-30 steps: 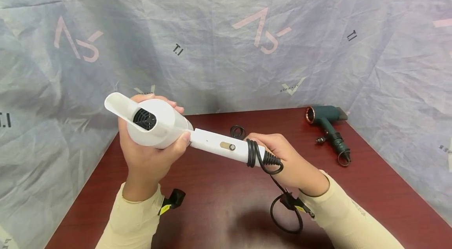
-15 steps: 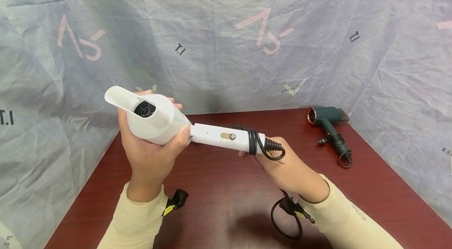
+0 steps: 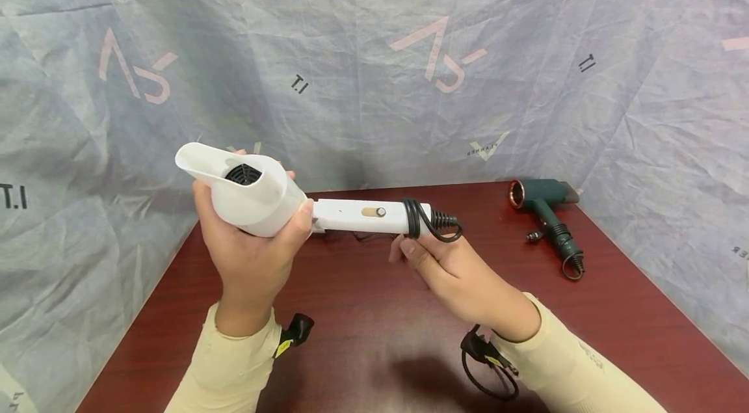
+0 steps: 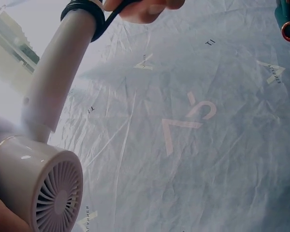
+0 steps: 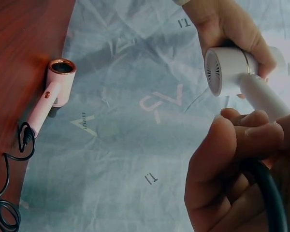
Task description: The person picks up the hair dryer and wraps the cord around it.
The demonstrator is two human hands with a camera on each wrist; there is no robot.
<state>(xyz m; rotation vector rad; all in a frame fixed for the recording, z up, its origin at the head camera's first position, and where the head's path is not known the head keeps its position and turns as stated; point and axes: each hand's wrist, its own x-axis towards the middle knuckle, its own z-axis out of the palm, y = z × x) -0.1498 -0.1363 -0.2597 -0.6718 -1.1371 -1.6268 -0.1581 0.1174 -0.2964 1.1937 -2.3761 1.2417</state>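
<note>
My left hand grips a white hair dryer round its barrel, thumb near the handle hinge, holding it above the table. The nozzle points left and the handle stretches right. A black cord is wound round the handle's end. Just below that end, my right hand holds part of the cord in curled fingers, as the right wrist view shows with the cord passing through them. The left wrist view shows the dryer's round vent grille.
A dark green hair dryer with its cord wrapped lies at the table's back right. A pink hair dryer lies on the table, mostly hidden in the head view. A grey printed sheet hangs behind and at the sides.
The white dryer's handle has swung up to nearly level. My right hand has shifted from behind the handle's end to below it, and the loose cord loop has moved slightly right.
</note>
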